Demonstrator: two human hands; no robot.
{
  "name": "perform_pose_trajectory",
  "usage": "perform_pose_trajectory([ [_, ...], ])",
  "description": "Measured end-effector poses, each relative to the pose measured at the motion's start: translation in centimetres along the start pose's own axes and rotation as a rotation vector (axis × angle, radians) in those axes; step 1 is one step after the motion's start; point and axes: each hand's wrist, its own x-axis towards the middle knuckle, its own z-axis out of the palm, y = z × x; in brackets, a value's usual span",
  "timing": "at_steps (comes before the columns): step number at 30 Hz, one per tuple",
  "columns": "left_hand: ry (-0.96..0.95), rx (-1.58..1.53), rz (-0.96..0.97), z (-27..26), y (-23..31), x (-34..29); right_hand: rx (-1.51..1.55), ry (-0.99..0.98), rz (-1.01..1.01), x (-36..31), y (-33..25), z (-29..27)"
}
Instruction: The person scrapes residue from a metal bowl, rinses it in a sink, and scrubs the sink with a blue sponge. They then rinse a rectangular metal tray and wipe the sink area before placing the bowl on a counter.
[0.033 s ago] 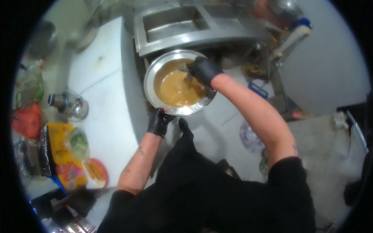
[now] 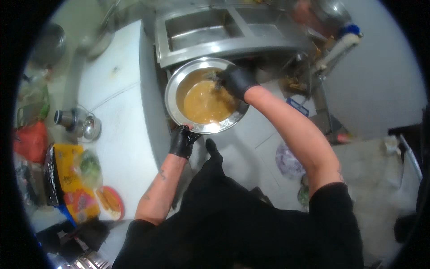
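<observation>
Metal bowl (image 2: 172, 99): is sitting beside the white desk (image 2: 118, 127), holding brown liquid (image 2: 207, 105).
Left hand (image 2: 182, 141): fingers are pinching the near rim, probably steadying it.
Right hand (image 2: 238, 83): is hanging over the far-right side; cannot tell what its fingers are pinching.

The black-gloved right hand (image 2: 237, 83) hides part of the steel basin's rim (image 2: 174, 101); the greyish object (image 2: 210, 76) at its fingers is too blurred to identify. The left hand's (image 2: 181, 142) fingertips are partly hidden under the rim. Right of both, the right forearm (image 2: 293, 125) borders a blurred purplish bundle (image 2: 287, 160).
</observation>
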Motion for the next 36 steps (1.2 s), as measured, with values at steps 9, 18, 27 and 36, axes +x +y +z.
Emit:
perform_pose_trajectory([
  [9,0.128,-0.002,0.261,8.8,9.7,18.3,0.35,0.174,0.169,19.1,7.4,-5.8],
  [18,0.272,0.477,0.853,18.2,19.4,35.7,0.647,0.001,0.092,37.1,24.7,-4.3],
  [27,0.621,1.028,1.0,24.4,22.3,44.2,0.921,0.034,0.002,42.1,40.7,2.1],
  [36,0.63,1.271,1.11,29.7,24.2,47.4,0.32,-0.027,-0.267,40.6,45.9,0.8],
])
